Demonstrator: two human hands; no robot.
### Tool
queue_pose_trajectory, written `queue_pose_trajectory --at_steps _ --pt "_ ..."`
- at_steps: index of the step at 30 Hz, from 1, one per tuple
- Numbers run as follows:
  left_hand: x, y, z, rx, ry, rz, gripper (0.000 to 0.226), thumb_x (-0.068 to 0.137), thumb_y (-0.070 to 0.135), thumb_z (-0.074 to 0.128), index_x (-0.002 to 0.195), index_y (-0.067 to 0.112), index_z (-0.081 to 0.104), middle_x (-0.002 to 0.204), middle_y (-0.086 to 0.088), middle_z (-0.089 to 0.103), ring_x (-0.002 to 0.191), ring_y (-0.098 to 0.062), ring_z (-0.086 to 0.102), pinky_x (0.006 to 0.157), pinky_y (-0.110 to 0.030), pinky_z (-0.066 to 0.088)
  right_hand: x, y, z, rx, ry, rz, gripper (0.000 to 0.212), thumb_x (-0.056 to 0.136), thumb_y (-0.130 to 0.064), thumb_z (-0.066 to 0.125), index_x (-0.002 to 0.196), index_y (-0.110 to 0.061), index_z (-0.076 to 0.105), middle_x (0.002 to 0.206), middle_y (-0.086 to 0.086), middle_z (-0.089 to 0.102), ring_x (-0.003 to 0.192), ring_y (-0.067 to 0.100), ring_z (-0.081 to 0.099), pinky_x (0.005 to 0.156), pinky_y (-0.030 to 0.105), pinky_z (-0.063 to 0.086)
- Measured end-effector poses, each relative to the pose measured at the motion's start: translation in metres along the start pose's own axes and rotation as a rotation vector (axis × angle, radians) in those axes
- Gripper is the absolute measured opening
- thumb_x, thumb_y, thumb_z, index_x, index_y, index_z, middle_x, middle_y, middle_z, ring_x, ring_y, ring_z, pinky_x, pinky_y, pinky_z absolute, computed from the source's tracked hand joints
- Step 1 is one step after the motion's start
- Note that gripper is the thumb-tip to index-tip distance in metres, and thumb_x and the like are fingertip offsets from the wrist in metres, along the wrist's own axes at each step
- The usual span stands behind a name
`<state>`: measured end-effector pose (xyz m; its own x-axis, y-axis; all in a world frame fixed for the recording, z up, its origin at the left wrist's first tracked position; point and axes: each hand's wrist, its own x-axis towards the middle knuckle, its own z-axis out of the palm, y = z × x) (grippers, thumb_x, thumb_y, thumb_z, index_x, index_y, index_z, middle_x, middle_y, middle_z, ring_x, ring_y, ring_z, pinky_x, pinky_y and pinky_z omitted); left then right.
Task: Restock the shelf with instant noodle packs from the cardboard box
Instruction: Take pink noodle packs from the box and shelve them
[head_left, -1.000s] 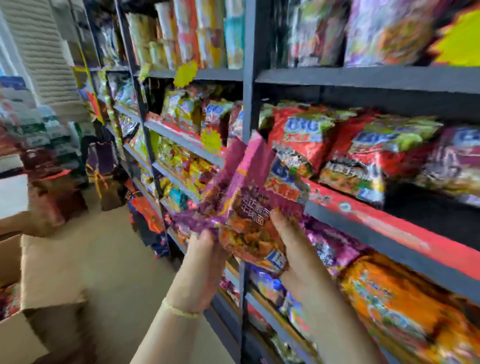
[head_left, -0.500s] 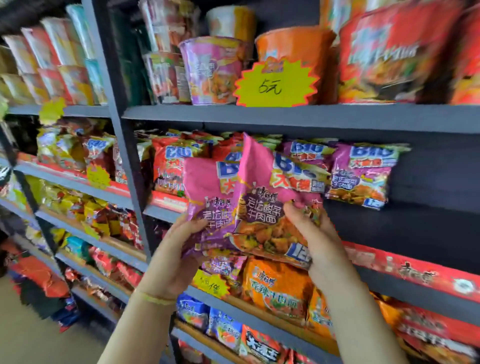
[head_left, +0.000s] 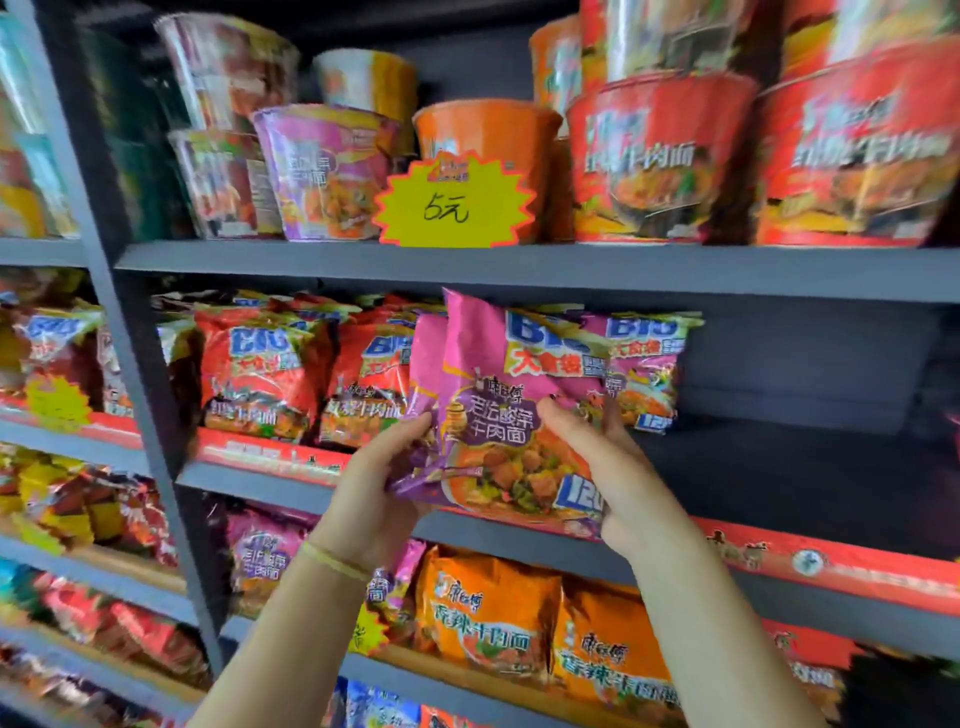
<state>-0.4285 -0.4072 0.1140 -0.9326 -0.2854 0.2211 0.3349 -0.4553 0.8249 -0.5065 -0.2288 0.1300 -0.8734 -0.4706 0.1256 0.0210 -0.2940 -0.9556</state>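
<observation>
Left hand (head_left: 379, 493) and right hand (head_left: 613, 467) grip purple noodle packs (head_left: 498, 415).

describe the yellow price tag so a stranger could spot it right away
Find the top grey shelf lined with noodle cups. At its front edge, before the orange cup, stands a yellow starburst tag. Its red jagged rim and handwritten "5元" set it apart from the blurrier yellow tags lower down.
</observation>
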Motion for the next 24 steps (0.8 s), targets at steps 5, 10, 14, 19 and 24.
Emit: queue_pose_trajectory --at_steps 5,10,14,19,24 --pt "0.019 0.015 0.013 0.223 -0.028 0.017 0.022 0.098 0.016 0.054 0.102 0.008 0.074 0.098 -0.010 0.075 0.090 -0.021 0.073 0.071 -0.039 0.062 0.022 -0.022 -0.003 -0.062 -0.017 0.066 0.081 0.054 -0.046 0.087 0.129 -0.029 0.061 0.107 0.000 0.077 0.096 0.019 0.074 0.094 0.042 0.055" --pt "0.039 0.023 0.003 0.979 0.328 0.598 0.019 0.099 0.025 0.049 0.100 0.019 0.068 0.085 0.007 0.070 0.074 -0.004 0.060 0.066 -0.027 0.046 0.060 -0.038 -0.028 -0.141 0.033 0.126 0.084 0.051 -0.044 0.093 0.125 -0.019 0.064 0.104 0.009 0.077 0.093 0.025 0.075 0.088 0.042 0.058" --pt "0.071 -0.003 -0.038 1.626 0.327 0.685 0.054 0.083 0.040 0.045 0.128 0.014 0.058 0.133 -0.010 0.056 0.125 -0.033 0.047 0.099 -0.049 0.041 0.104 -0.029 -0.037 -0.269 0.153 0.141 0.121 0.030 -0.059 0.098 0.137 -0.027 0.052 0.118 0.006 0.071 0.094 0.024 0.075 0.084 0.044 0.060" --pt "0.083 -0.023 -0.039 1.712 0.290 0.449 0.074 0.085 0.063 0.021 0.145 0.026 0.043 0.158 -0.007 0.032 0.148 -0.030 0.021 0.113 -0.058 0.023 0.134 -0.012 -0.019 -0.421 0.300 -0.099 0.109 0.042 -0.062 0.093 0.133 -0.024 0.047 0.126 0.000 0.064 0.113 0.022 0.064 0.098 0.043 0.054" --pt "0.086 -0.024 -0.041 1.810 0.257 0.420 0.072 0.084 0.060 0.029 0.150 0.033 0.033 0.161 -0.007 0.024 0.150 -0.032 0.017 0.113 -0.059 0.019 0.138 0.006 -0.001 -0.787 0.308 -0.115 0.112 0.078 -0.057 0.076 0.154 -0.007 0.009 0.158 0.010 0.029 0.144 0.029 0.032 0.113 0.035 0.030"
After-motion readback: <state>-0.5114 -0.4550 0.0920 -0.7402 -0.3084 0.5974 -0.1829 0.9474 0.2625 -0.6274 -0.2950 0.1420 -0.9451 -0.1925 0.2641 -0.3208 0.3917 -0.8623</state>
